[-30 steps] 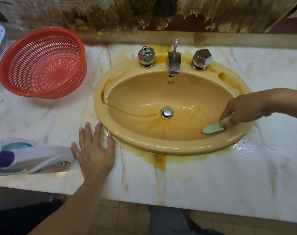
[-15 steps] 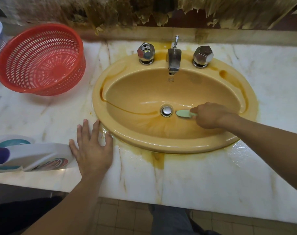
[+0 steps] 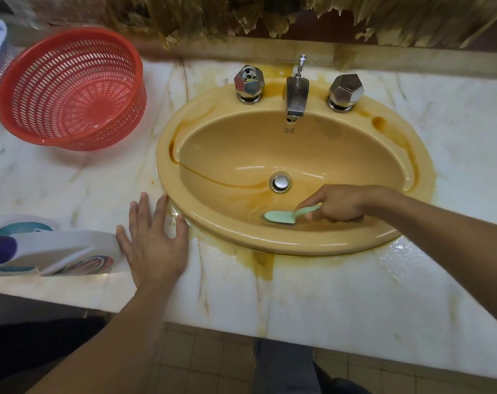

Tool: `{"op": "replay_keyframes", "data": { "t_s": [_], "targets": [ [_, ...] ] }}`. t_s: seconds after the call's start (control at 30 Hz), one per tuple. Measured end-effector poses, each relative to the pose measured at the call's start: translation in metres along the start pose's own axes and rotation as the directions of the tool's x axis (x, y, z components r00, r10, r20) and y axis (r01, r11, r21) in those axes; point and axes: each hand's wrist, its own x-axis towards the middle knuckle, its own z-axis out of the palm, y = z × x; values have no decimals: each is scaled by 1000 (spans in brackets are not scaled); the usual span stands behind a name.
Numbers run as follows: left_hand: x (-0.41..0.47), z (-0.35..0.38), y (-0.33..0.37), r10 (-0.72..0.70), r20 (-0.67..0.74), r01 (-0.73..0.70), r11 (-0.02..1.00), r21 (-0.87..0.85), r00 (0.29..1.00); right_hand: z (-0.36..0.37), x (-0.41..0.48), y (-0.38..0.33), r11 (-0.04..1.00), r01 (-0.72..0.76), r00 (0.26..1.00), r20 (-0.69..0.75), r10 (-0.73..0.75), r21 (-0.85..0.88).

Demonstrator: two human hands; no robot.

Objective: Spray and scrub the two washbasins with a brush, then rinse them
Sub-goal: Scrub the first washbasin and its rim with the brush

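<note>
Right hand (image 3: 339, 206) gripped a mint plastic brush (image 3: 280, 216) in the glossy ochre washbasin (image 3: 241, 149); left hand (image 3: 153, 240) lay flat, fingers straight, on the marble countertop (image 3: 326, 294).

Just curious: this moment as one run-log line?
step: scrub | right hand: grips brush in washbasin | left hand: flat on countertop

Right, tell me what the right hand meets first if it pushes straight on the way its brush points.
The right hand's pale green plastic brush points left, so the head would likely meet the orange oval ceramic washbasin's near-left inner wall first; the left hand lies just beyond the rim.
</note>
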Motion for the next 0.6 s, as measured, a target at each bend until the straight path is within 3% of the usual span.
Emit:
{"op": "replay_keyframes", "data": {
  "t_s": [0.1,0.17,0.23,0.3,0.47,0.6],
  "targets": [
    [0,0,-1,3,-1,-3,1000,2,1000,-28,-10,19,919,-137,986,-144,89,-369],
    [0,0,-1,3,-1,-3,1000,2,1000,-38,-17,29,849,-217,970,-208,130,-482],
    [0,0,-1,1,-2,-1,1000,0,1000,-41,-30,26,916,-170,985,-50,163,-363],
    [-1,0,-1,-6,-5,6,1000,-7,1000,-45,-44,21,973,-189,976,87,202,-131],
    [-2,0,-1,6,-6,-6,1000,1,1000,-34,-41,0,938,-228,973,-86,212,-262],
    [-1,-1,-2,22,-1,-22,1000,12,1000,2,-14,-44,986,-154,988,-9,155,61]
  ]
}}
